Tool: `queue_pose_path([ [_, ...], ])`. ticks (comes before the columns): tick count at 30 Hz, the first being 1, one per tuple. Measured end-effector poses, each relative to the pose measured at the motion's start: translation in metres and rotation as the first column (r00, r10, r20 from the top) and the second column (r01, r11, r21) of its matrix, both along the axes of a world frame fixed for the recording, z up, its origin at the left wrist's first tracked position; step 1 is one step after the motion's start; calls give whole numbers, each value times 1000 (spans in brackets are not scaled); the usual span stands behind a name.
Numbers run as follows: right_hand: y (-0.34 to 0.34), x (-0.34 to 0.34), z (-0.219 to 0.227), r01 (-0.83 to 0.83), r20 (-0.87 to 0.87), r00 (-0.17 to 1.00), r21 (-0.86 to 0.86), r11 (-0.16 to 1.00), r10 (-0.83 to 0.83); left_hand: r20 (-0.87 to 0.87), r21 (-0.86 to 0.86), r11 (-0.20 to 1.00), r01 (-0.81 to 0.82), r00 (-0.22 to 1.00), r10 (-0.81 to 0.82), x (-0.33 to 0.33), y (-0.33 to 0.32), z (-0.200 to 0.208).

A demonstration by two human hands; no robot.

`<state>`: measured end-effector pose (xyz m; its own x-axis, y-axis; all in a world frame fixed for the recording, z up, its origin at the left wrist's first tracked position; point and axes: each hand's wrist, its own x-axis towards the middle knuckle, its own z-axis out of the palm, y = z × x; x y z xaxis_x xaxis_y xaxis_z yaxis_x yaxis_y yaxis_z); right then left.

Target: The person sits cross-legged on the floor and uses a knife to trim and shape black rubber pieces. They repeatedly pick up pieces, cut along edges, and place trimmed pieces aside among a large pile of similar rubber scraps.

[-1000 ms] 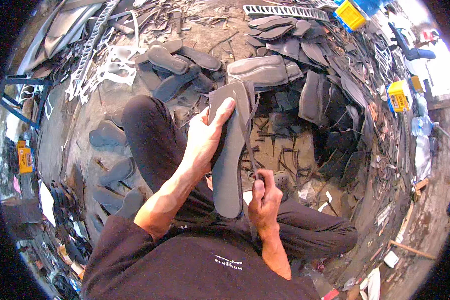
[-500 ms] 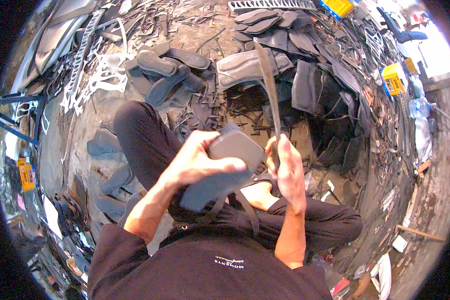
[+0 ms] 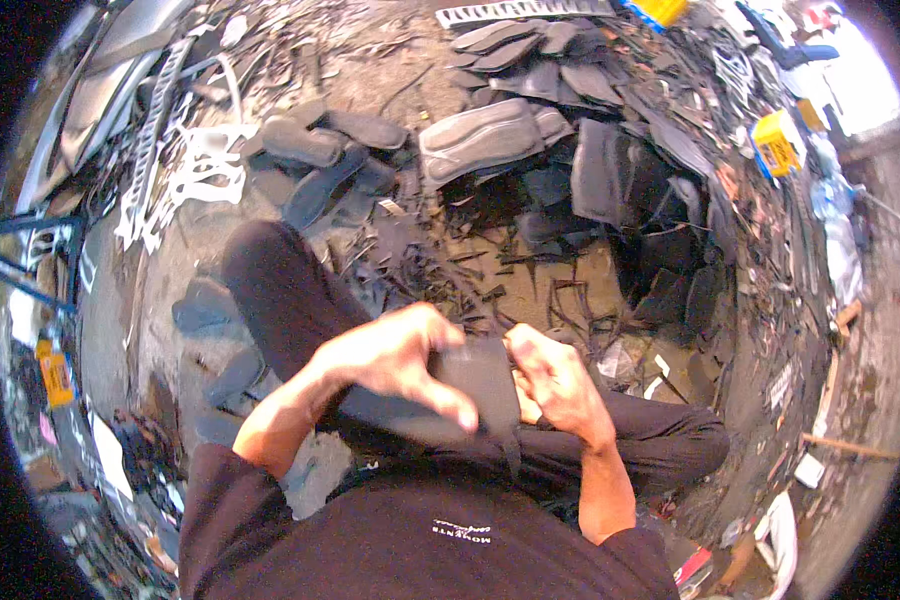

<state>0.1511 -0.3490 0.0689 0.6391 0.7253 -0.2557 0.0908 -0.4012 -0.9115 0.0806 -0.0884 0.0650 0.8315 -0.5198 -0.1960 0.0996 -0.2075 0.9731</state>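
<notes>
Grey piece (image 3: pixel 485 385) blurred, partly covered by blurred left hand (image 3: pixel 395 362). Right hand's (image 3: pixel 560 385) palm hidden by curled fingers (image 3: pixel 535 352). Yellow box (image 3: pixel 658 10) cut off by upper edge.

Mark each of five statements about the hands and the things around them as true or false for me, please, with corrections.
1. The left hand holds a dark flat piece. True.
2. The right hand lies flat on the floor. False: the right hand is raised and curled, close to the dark flat piece's right edge.
3. Dark sole-shaped pads lie beyond the left knee. True.
4. The person's shirt is white. False: the shirt is dark.
5. A yellow box is at the upper right. True.
</notes>
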Motion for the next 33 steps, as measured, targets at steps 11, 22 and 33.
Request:
queue_pose_path([
  [11,-24,10,-19,389,-471,821,49,920,-323,-317,-388,-231,-892,-106,942,-10,66,-41],
  [22,56,-42,-20,232,59,970,57,971,-235,-679,-287,-322,-902,-45,732,-8,-42,-33],
  [33,20,-65,-14,160,248,960,-102,982,-130,-676,-358,-318,-878,8,737,-20,-41,-27],
])
